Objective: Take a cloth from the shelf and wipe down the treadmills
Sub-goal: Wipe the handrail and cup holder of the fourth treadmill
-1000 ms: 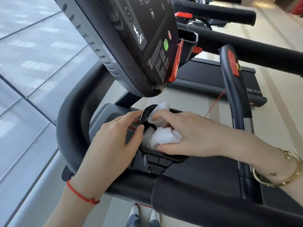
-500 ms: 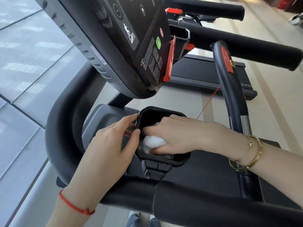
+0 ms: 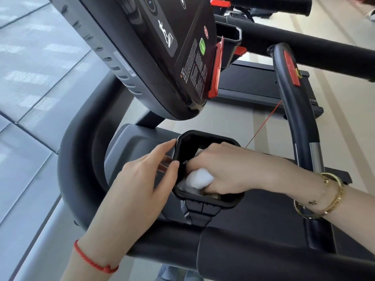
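Note:
A black treadmill fills the view, its console (image 3: 162, 47) tilted above a square black cup holder (image 3: 225, 201). My right hand (image 3: 227, 169) is pushed down inside the holder and grips a bunched white cloth (image 3: 198, 179); its fingertips are hidden by the holder's walls. My left hand (image 3: 140, 179) rests against the holder's left rim, index finger and thumb touching the edge, fingers fairly straight.
A thick black handrail (image 3: 263, 258) crosses the foreground and curves up the left side (image 3: 81, 159). A curved bar with a red strip (image 3: 292, 102) rises on the right. A red safety cord (image 3: 263, 124) hangs beside it. Another treadmill (image 3: 263, 82) stands beyond.
My right hand has sunk deeper into the cup holder with the cloth, so less cloth shows than a second ago. The left hand stays on the rim. The camera has moved closer.

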The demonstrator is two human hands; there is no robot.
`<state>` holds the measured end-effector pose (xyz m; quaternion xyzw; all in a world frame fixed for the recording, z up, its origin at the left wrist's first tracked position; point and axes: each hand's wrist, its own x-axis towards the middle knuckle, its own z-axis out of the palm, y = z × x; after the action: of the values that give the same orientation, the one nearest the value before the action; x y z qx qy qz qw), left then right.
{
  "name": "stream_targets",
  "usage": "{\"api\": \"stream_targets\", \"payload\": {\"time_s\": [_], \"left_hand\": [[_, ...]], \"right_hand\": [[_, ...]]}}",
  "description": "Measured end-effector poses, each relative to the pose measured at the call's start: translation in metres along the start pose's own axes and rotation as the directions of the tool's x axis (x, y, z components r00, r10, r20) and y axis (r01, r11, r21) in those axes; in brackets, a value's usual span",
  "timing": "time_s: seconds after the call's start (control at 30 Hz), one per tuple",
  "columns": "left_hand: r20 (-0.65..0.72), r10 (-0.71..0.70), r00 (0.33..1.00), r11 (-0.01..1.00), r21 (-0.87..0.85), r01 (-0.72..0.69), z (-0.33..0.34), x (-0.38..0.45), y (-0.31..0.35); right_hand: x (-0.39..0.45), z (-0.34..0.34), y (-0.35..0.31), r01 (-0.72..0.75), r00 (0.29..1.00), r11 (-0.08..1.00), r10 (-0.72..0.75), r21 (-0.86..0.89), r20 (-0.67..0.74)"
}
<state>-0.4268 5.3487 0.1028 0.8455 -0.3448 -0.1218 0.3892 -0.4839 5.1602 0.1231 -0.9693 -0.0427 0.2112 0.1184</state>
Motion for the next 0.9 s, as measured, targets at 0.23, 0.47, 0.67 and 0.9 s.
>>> {"api": "stream_targets", "payload": {"time_s": [0.23, 0.47, 0.67, 0.9], "left_hand": [[0.004, 0.011, 1.0, 0.999, 0.036, -0.011, 0.002, 0.0, -0.001], [0.006, 0.005, 1.0, 0.998, 0.055, -0.006, 0.001, -0.002, -0.001], [0.015, -0.007, 1.0, 0.998, 0.06, 0.006, 0.001, -0.004, 0.0], [0.011, 0.005, 1.0, 0.998, 0.061, -0.006, 0.001, -0.003, 0.002]], "right_hand": [[-0.011, 0.01, -0.006, 0.004, 0.959, 0.999, -0.016, -0.045, -0.284], [0.009, 0.012, -0.006, 0.028, 0.995, 0.978, -0.047, -0.206, -0.088], [0.002, 0.009, 0.001, -0.06, 0.994, 0.995, 0.053, -0.076, -0.098], [-0.004, 0.015, -0.001, -0.034, 0.957, 0.997, 0.053, 0.073, -0.286]]}}
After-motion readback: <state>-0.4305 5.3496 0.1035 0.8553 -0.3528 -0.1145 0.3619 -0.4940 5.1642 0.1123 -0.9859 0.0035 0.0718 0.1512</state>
